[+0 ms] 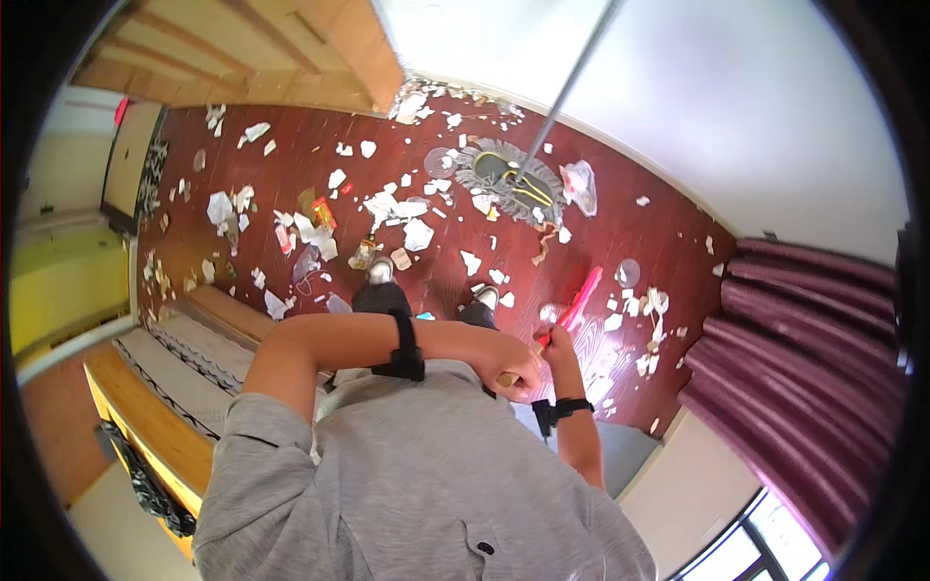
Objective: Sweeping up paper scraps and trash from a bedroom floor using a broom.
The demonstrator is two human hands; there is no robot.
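Note:
My left hand (515,370) is closed around the blunt, light-brown end of a stick in front of my body. Just beyond it, my right hand (558,347) grips the same tool lower down, where it shows red. From there a pinkish-red length (585,292) reaches toward the floor; it looks like a broom, though its lower part is hard to make out. Scraps of white paper (418,234) lie scattered over the dark red wooden floor (542,266) around my feet. A clear round plastic lid (628,272) lies close to the tool.
A grey fringed mop (509,179) stands ahead, its metal pole (572,82) rising in front of the white wall. Beside it lies a plastic bag (579,187). Purple curtains (794,378) hang at right. A wooden furniture piece (262,48) stands far left, a cushioned bench (165,378) at left.

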